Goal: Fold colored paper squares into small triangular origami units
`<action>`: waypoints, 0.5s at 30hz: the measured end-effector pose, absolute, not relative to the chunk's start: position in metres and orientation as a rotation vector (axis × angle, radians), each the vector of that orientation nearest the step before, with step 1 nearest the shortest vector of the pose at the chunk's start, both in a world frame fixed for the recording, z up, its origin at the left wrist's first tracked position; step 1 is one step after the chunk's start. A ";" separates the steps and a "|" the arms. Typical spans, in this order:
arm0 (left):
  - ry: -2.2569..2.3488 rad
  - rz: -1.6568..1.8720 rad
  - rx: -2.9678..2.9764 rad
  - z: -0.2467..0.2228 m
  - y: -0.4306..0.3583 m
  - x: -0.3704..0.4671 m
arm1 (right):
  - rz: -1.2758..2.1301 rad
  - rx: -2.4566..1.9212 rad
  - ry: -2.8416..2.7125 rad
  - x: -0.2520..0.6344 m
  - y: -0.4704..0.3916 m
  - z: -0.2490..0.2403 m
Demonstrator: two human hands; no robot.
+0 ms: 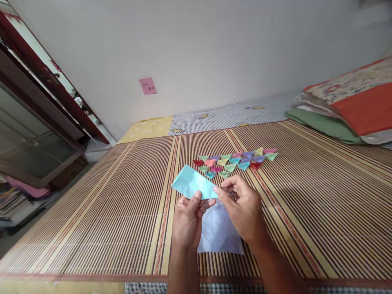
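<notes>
My left hand [187,222] and my right hand [243,208] both pinch a folded light blue strip of paper [192,183], held just above the striped bamboo mat [107,212]. The left thumb presses the strip's lower edge; the right fingertips grip its right end. Under my hands a pale lilac sheet of paper [219,234] lies flat on the mat. Beyond the strip, several small folded paper triangles [237,161] in red, pink, green, blue and purple lie in rows.
A stack of folded blankets and pillows [352,106] sits at the far right. A white wall with a pink sticky note [148,86] stands behind. A dark wooden cabinet with glass [33,134] is at the left, with books on the floor below it.
</notes>
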State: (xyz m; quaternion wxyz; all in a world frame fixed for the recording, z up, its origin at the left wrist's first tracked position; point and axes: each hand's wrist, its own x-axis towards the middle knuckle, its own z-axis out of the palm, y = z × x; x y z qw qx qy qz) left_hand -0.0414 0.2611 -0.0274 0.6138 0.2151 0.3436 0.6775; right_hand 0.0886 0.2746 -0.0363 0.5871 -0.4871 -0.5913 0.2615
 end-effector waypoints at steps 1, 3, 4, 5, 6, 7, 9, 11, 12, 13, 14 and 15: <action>0.791 1.564 0.491 -0.027 0.261 -0.041 | 0.681 -1.120 -1.356 0.089 0.275 -0.037; 0.782 1.571 0.494 -0.028 0.262 -0.041 | 0.826 -1.085 -1.355 0.089 0.276 -0.037; 0.774 1.575 0.499 -0.028 0.262 -0.041 | 0.881 -1.076 -1.362 0.089 0.276 -0.036; 0.766 1.580 0.502 -0.028 0.262 -0.041 | 0.915 -1.075 -1.363 0.088 0.276 -0.036; 0.759 1.585 0.501 -0.029 0.262 -0.041 | 0.928 -1.079 -1.356 0.088 0.275 -0.036; 0.754 1.588 0.497 -0.029 0.262 -0.042 | 0.928 -1.082 -1.343 0.087 0.275 -0.036; 0.754 1.587 0.474 -0.030 0.262 -0.044 | 0.918 -1.077 -1.315 0.085 0.275 -0.037; 0.754 1.588 0.438 -0.031 0.262 -0.045 | 0.914 -1.071 -1.297 0.083 0.275 -0.038; 0.746 1.589 0.420 -0.031 0.262 -0.046 | 0.912 -1.072 -1.291 0.083 0.275 -0.038; 0.732 1.589 0.402 -0.031 0.262 -0.047 | 0.912 -1.075 -1.291 0.083 0.275 -0.038; 0.711 1.591 0.383 -0.031 0.263 -0.047 | 0.912 -1.078 -1.297 0.083 0.275 -0.039; 0.688 1.596 0.363 -0.032 0.263 -0.048 | 0.911 -1.078 -1.307 0.084 0.274 -0.038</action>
